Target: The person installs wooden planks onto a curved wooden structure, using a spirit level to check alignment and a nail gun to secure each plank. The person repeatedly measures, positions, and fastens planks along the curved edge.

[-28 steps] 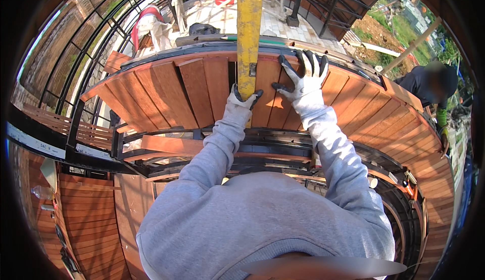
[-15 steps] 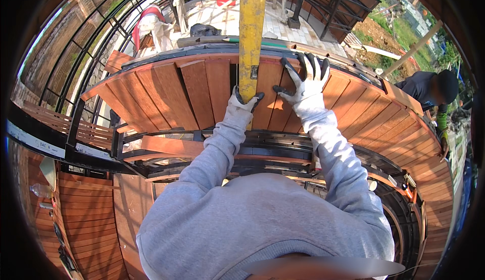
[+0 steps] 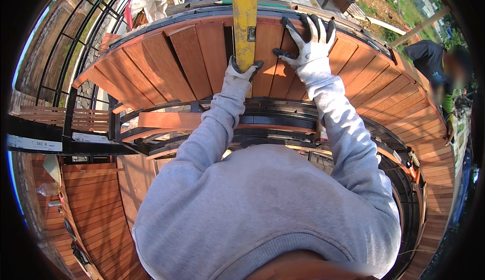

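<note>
A yellow spirit level [image 3: 245, 14] lies lengthwise across a curved run of reddish-brown wooden planks [image 3: 185, 57], its far end beyond the top of the picture. My gloved left hand [image 3: 240, 73] grips the level's near end, thumb on one side and fingers on the other. Just left of the level, a dark narrow gap [image 3: 229, 40] runs between two planks. My right hand [image 3: 310, 42], in a white and dark glove, presses flat on the planks to the right, fingers spread and holding nothing.
A green pencil [image 3: 273, 3] lies on the dark far edging. Below the planks runs a curved black metal frame [image 3: 275, 120] with a loose wooden strip [image 3: 166, 120]. At far right another person [image 3: 428, 60] works beside the planks. A plastic bottle [image 3: 48, 189] lies at lower left.
The view has tilted, so planks and level sit higher in the picture. My left hand keeps its grip on the level, and my right hand stays spread on the planks.
</note>
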Demonstrator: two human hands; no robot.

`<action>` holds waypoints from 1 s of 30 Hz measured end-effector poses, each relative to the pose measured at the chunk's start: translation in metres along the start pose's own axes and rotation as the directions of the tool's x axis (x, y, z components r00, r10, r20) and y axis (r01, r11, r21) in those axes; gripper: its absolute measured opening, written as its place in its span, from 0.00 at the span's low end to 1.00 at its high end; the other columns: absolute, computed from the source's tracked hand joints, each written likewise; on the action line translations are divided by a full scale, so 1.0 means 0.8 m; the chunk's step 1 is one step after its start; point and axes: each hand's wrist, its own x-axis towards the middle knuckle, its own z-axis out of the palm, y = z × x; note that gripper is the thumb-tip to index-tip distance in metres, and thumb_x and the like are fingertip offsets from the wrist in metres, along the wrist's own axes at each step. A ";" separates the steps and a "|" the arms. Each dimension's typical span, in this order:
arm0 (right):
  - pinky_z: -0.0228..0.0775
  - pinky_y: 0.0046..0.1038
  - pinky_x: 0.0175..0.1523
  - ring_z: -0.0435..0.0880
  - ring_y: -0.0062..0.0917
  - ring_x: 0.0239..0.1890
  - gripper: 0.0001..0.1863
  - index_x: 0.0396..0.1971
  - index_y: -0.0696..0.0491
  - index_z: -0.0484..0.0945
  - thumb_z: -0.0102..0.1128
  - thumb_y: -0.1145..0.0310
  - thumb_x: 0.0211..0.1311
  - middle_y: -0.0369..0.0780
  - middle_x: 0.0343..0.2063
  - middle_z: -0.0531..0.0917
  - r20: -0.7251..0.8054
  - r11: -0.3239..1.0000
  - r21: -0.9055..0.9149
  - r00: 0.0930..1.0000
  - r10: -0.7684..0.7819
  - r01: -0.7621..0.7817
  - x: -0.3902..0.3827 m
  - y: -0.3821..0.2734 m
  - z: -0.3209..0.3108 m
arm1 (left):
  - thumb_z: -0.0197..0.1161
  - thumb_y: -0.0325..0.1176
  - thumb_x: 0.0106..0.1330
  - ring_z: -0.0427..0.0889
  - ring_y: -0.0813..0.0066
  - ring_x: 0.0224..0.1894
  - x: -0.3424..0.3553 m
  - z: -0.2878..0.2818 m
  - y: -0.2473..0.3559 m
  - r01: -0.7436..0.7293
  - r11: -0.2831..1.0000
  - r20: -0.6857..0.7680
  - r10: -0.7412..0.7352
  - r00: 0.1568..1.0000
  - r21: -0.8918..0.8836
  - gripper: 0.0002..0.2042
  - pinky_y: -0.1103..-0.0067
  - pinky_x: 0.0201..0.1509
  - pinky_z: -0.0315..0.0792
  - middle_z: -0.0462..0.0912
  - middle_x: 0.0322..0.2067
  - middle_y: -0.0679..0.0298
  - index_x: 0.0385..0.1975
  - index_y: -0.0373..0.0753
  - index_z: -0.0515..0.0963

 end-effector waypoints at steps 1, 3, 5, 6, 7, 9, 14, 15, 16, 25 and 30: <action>0.24 0.62 0.78 0.51 0.40 0.76 0.44 0.72 0.21 0.62 0.63 0.30 0.54 0.43 0.71 0.63 -0.001 1.000 0.004 1.000 -0.002 0.003 -0.001 0.001 0.004 | 0.74 0.31 0.61 0.80 0.79 0.37 0.000 -0.001 -0.015 0.009 1.000 0.002 -0.009 1.000 -0.017 0.21 0.81 0.38 0.77 0.83 0.39 0.67 0.52 0.38 0.75; 0.25 0.62 0.78 0.52 0.41 0.75 0.44 0.72 0.21 0.62 0.64 0.30 0.53 0.42 0.71 0.63 -0.014 1.000 0.002 1.000 -0.001 0.001 -0.001 0.004 0.005 | 0.75 0.31 0.61 0.80 0.79 0.38 -0.004 0.001 -0.011 0.032 0.999 0.018 -0.031 0.999 -0.013 0.21 0.81 0.38 0.77 0.83 0.39 0.67 0.52 0.38 0.75; 0.25 0.63 0.78 0.53 0.41 0.75 0.45 0.72 0.20 0.63 0.65 0.30 0.51 0.43 0.70 0.64 -0.043 1.000 0.021 0.999 -0.009 0.010 -0.002 0.007 0.007 | 0.75 0.31 0.61 0.80 0.79 0.38 -0.013 0.001 -0.004 0.066 0.997 0.029 -0.067 0.997 0.034 0.21 0.81 0.40 0.77 0.84 0.40 0.67 0.53 0.37 0.76; 0.25 0.63 0.78 0.54 0.41 0.75 0.45 0.71 0.20 0.63 0.65 0.30 0.51 0.43 0.70 0.64 -0.062 0.999 0.036 0.998 -0.016 0.018 -0.002 0.008 0.009 | 0.75 0.30 0.61 0.80 0.79 0.39 -0.012 0.001 -0.008 0.044 0.999 0.035 -0.045 0.998 0.029 0.21 0.81 0.41 0.77 0.84 0.40 0.67 0.53 0.37 0.76; 0.25 0.63 0.78 0.54 0.41 0.74 0.45 0.71 0.20 0.63 0.66 0.30 0.51 0.43 0.70 0.65 -0.081 0.998 0.050 0.996 -0.022 0.026 -0.003 0.009 0.011 | 0.75 0.30 0.61 0.81 0.79 0.39 -0.009 0.002 -0.015 0.022 0.999 0.040 -0.023 0.999 0.024 0.21 0.81 0.43 0.76 0.84 0.41 0.67 0.53 0.36 0.76; 0.26 0.63 0.78 0.55 0.41 0.74 0.45 0.71 0.21 0.64 0.66 0.31 0.51 0.43 0.69 0.65 -0.104 0.997 0.063 0.994 -0.030 0.037 -0.002 0.010 0.013 | 0.75 0.29 0.61 0.81 0.79 0.41 -0.004 0.001 -0.027 0.003 1.000 0.046 -0.004 0.999 0.018 0.21 0.82 0.45 0.76 0.84 0.41 0.67 0.52 0.35 0.77; 0.26 0.64 0.77 0.56 0.41 0.73 0.45 0.71 0.21 0.64 0.66 0.31 0.51 0.43 0.69 0.66 -0.110 0.996 0.075 0.993 -0.038 0.046 -0.001 0.010 0.014 | 0.74 0.27 0.62 0.81 0.80 0.42 0.004 0.002 -0.042 0.023 1.000 0.050 -0.023 0.999 -0.014 0.20 0.81 0.46 0.76 0.84 0.42 0.67 0.52 0.35 0.77; 0.26 0.64 0.77 0.56 0.41 0.73 0.45 0.71 0.21 0.65 0.67 0.31 0.51 0.43 0.68 0.66 -0.121 0.995 0.083 0.992 -0.040 0.050 -0.001 0.011 0.015 | 0.74 0.28 0.62 0.81 0.80 0.41 0.003 0.002 -0.042 0.016 1.000 0.055 -0.015 0.998 -0.017 0.20 0.81 0.46 0.76 0.84 0.42 0.67 0.52 0.35 0.77; 0.26 0.64 0.77 0.56 0.41 0.73 0.45 0.71 0.21 0.65 0.67 0.32 0.51 0.42 0.68 0.66 -0.132 0.994 0.091 0.990 -0.042 0.055 -0.002 0.011 0.016 | 0.74 0.28 0.62 0.81 0.80 0.41 0.002 0.001 -0.042 0.009 1.000 0.061 -0.008 0.998 -0.020 0.20 0.82 0.46 0.76 0.84 0.42 0.67 0.52 0.35 0.77; 0.34 0.65 0.76 0.59 0.41 0.71 0.45 0.68 0.24 0.70 0.70 0.32 0.46 0.40 0.66 0.67 -0.197 0.995 0.065 0.978 -0.064 0.078 0.001 0.012 0.017 | 0.76 0.33 0.62 0.80 0.81 0.38 -0.004 -0.003 -0.020 0.084 0.994 0.063 -0.089 0.994 0.069 0.22 0.82 0.36 0.76 0.84 0.41 0.68 0.53 0.38 0.77; 0.38 0.64 0.75 0.61 0.42 0.69 0.45 0.67 0.25 0.72 0.71 0.30 0.45 0.40 0.65 0.67 -0.217 0.996 0.044 0.974 -0.071 0.083 0.001 0.013 0.018 | 0.76 0.36 0.61 0.81 0.82 0.38 0.000 -0.003 -0.030 0.019 1.000 0.092 -0.021 0.996 0.020 0.23 0.81 0.32 0.76 0.84 0.40 0.69 0.54 0.39 0.76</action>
